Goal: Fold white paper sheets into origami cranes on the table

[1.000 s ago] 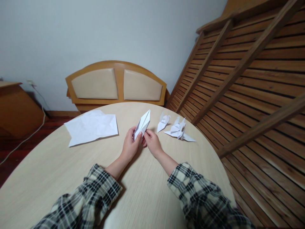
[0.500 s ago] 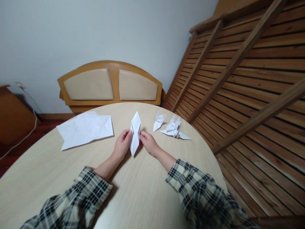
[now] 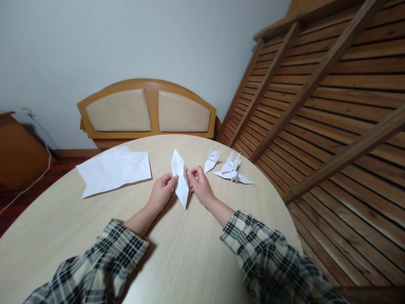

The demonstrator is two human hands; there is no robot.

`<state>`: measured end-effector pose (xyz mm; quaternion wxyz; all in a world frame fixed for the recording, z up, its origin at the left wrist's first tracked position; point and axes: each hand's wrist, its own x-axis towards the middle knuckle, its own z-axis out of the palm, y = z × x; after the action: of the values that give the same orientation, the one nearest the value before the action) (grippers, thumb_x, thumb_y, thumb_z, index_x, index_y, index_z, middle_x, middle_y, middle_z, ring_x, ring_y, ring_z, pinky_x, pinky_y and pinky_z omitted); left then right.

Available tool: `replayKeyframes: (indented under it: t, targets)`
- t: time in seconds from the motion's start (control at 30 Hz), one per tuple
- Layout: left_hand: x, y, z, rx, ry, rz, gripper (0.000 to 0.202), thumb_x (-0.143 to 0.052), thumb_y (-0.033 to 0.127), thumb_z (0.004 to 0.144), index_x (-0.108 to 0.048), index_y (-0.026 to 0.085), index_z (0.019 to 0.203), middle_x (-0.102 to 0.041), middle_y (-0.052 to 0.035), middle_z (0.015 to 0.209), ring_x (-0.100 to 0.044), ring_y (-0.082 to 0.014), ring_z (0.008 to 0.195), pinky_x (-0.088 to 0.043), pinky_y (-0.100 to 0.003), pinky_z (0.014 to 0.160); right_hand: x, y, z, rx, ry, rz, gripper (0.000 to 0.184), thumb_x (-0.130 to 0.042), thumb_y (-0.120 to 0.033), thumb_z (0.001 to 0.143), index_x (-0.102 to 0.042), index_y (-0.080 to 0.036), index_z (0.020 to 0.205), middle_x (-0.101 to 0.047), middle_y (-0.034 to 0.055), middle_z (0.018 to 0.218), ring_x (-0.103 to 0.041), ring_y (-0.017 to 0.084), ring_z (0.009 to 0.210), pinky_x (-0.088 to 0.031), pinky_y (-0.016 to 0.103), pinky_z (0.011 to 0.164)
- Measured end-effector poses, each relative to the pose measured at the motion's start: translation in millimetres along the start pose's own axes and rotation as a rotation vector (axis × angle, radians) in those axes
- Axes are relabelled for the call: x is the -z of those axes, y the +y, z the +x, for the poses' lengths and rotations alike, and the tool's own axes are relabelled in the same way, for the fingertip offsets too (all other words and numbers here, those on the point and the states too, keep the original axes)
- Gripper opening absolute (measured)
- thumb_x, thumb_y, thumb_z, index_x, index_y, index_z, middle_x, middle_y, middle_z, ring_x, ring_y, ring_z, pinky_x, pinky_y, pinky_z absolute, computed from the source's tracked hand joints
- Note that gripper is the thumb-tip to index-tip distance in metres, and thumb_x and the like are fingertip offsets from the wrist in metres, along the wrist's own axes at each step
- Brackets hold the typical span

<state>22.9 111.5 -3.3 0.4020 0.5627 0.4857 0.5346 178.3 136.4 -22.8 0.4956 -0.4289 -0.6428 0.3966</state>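
A long, pointed piece of folded white paper (image 3: 179,176) stands between my hands above the round wooden table (image 3: 177,261). My left hand (image 3: 162,192) pinches its left edge with curled fingers. My right hand (image 3: 198,184) pinches its right edge near the middle. Both wrists rest low over the tabletop. Both arms wear plaid sleeves.
Flat creased white sheets (image 3: 114,170) lie on the table to the left. A small folded paper figure (image 3: 211,159) and a larger folded crane (image 3: 233,171) lie to the right. A padded wooden chair back (image 3: 148,110) stands behind the table; slatted wooden panelling (image 3: 332,109) rises at right.
The folded paper has swung from leaning right to pointing up and slightly left, its lower tip now down by the table. Both hands have kept hold of it.
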Motion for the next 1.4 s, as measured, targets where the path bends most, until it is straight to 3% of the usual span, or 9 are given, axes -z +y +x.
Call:
replayKeyframes:
  t: [0.1, 0.27, 0.43, 0.7, 0.9, 1.1, 1.27, 1.4]
  targets:
    - [-0.7, 1, 0, -0.007, -0.017, 0.028, 0.037, -0.061, 0.052, 0.077, -0.054, 0.019, 0.062, -0.047, 0.0047, 0.050, -0.041, -0.0116, 0.049, -0.031, -0.023, 0.050, 2, -5, -3, -0.037, -0.020, 0.080, 0.027, -0.045, -0.050, 0.094, -0.046, -0.024, 0.086, -0.042, -0.0065, 0.061, -0.044, 0.011, 0.049, -0.035, 0.022, 0.046]
    - [-1.3, 3, -1, -0.001, -0.033, 0.044, 0.036, -0.059, 0.052, 0.075, -0.051, 0.020, 0.061, -0.045, 0.0053, 0.050, -0.041, -0.0118, 0.049, -0.030, -0.023, 0.049, 1, -6, -3, 0.007, -0.101, 0.082, 0.028, -0.055, -0.048, 0.088, -0.051, -0.022, 0.079, -0.045, -0.0043, 0.064, -0.043, 0.012, 0.055, -0.033, 0.023, 0.049]
    - [-2.1, 5, -2, 0.000, -0.041, 0.060, 0.036, -0.058, 0.053, 0.076, -0.054, 0.019, 0.064, -0.047, 0.0049, 0.051, -0.043, -0.0122, 0.049, -0.031, -0.024, 0.049, 0, -3, -1, 0.042, -0.080, 0.055, 0.027, -0.056, -0.045, 0.087, -0.050, -0.021, 0.075, -0.048, -0.0036, 0.064, -0.045, 0.012, 0.058, -0.034, 0.025, 0.053]
    - [-3.6, 2, -3, -0.062, -0.068, 0.134, 0.035, -0.056, 0.047, 0.080, -0.068, 0.014, 0.085, -0.056, 0.0021, 0.059, -0.048, -0.0145, 0.055, -0.035, -0.025, 0.051, 1, -9, -7, 0.102, 0.033, -0.237, 0.022, -0.056, -0.034, 0.084, -0.046, -0.022, 0.068, -0.040, -0.0063, 0.058, -0.038, 0.011, 0.053, -0.029, 0.025, 0.053]
    - [-2.6, 5, -7, -0.164, -0.044, 0.311, 0.030, -0.054, 0.040, 0.084, -0.069, 0.015, 0.080, -0.064, -0.0008, 0.064, -0.054, -0.0165, 0.060, -0.038, -0.026, 0.057, -3, -29, -15, 0.141, 0.097, -0.506, 0.019, -0.057, -0.026, 0.081, -0.045, -0.021, 0.067, -0.043, -0.0044, 0.060, -0.042, 0.012, 0.057, -0.026, 0.026, 0.056]
    - [-1.0, 8, -11, -0.205, -0.044, 0.398, 0.039, -0.043, 0.040, 0.093, -0.069, 0.015, 0.078, -0.067, -0.0034, 0.067, -0.057, -0.0185, 0.063, -0.041, -0.028, 0.060, -7, -37, -18, 0.149, 0.094, -0.579, 0.018, -0.055, -0.023, 0.081, -0.043, -0.022, 0.068, -0.045, -0.0033, 0.062, -0.044, 0.014, 0.060, -0.027, 0.027, 0.058]
    - [0.2, 7, -11, -0.225, -0.106, 0.388, 0.036, -0.043, 0.030, 0.090, -0.074, 0.014, 0.100, -0.076, -0.0060, 0.085, -0.066, -0.0212, 0.075, -0.047, -0.029, 0.070, -6, -33, -17, 0.142, 0.129, -0.592, 0.017, -0.055, -0.024, 0.081, -0.044, -0.022, 0.069, -0.047, -0.0029, 0.064, -0.045, 0.014, 0.061, -0.027, 0.028, 0.058]
    - [-0.7, 6, -11, -0.238, -0.135, 0.336, 0.040, -0.042, 0.031, 0.091, -0.073, 0.013, 0.109, -0.077, -0.0064, 0.088, -0.067, -0.0209, 0.074, -0.049, -0.029, 0.069, -4, -31, -16, 0.131, 0.170, -0.554, 0.016, -0.054, -0.025, 0.082, -0.045, -0.022, 0.070, -0.049, -0.0025, 0.066, -0.047, 0.014, 0.062, -0.029, 0.027, 0.059]
